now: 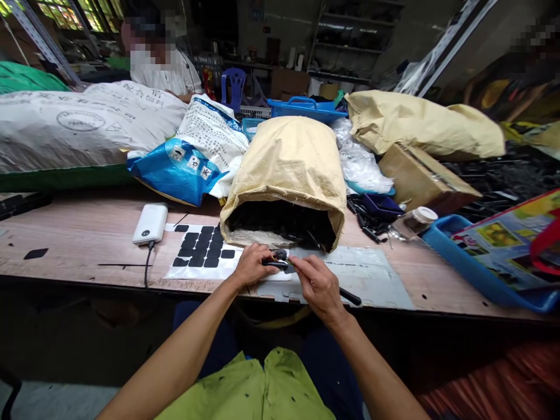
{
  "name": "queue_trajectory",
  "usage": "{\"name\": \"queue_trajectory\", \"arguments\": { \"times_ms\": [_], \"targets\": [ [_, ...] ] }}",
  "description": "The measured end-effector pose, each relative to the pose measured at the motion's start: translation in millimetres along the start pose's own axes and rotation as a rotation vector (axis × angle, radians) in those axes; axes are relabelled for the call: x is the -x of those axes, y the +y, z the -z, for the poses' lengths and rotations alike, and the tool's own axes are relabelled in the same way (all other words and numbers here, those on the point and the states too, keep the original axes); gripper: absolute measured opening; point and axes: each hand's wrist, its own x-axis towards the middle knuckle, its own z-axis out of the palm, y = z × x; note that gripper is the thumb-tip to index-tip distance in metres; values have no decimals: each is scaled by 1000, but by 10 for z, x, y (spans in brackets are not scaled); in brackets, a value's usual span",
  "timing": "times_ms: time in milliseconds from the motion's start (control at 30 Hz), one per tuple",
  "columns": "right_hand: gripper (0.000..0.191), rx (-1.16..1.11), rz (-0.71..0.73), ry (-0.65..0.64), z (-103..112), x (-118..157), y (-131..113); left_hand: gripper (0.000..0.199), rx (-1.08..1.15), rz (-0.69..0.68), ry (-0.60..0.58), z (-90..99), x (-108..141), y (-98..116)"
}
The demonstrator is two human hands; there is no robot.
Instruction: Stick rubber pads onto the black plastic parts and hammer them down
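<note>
My left hand (254,265) is closed on a small black part (275,263) with a round dark piece and what look like thin wires at its top. My right hand (318,287) meets it from the other side, thumb and fingers pinched together; what they hold is hidden. Past the right palm a black rod-like end (350,297) shows; whether it belongs to something in that hand I cannot tell. Both hands are over a pale sheet (371,274) at the table's front edge. Just behind them lies a tan sack (293,151), its mouth facing me, with dark pieces inside.
Black rounded pads on a white sheet (170,271) lie left of my hands, beside a white power bank (150,224) with a cable. To the right are a lidded jar (411,223) and a blue tray (450,242). Large sacks (65,125) line the back; a person (164,73) sits beyond.
</note>
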Motion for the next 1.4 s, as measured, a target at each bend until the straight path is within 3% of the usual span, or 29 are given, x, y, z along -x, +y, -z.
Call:
{"name": "queue_trajectory", "arguments": {
  "times_ms": [133, 333, 500, 667, 867, 1167, 1300, 1400],
  "targets": [
    [34, 93, -11, -68, -42, 42, 27, 16, -14, -4, 10, -10, -2, -5],
    [37, 52, -81, 10, 52, 97, 96, 16, 44, -4, 38, -31, 4, -8],
    [34, 55, -86, -53, 95, 144, 157, 16, 22, 3, 35, -51, -1, -20],
    [31, 55, -130, 38, 187, 162, 436, 16, 52, -22, 38, -30, 2, -52],
    [26, 137, -48, -42, 168, 224, 818, 15, 192, -47, 93, 8, 18, -82],
    [22, 204, -69, -78, 136, 236, 796, 12, 145, -49, 75, 30, 19, -54],
    [21, 212, -78, -76, 131, 248, 807, 19, 161, -110, 47, 60, 300, 265],
    [22, 216, -81, -78, 122, 258, 819, 28, 253, -172, -175, -106, 729, 496]
  ]
}}
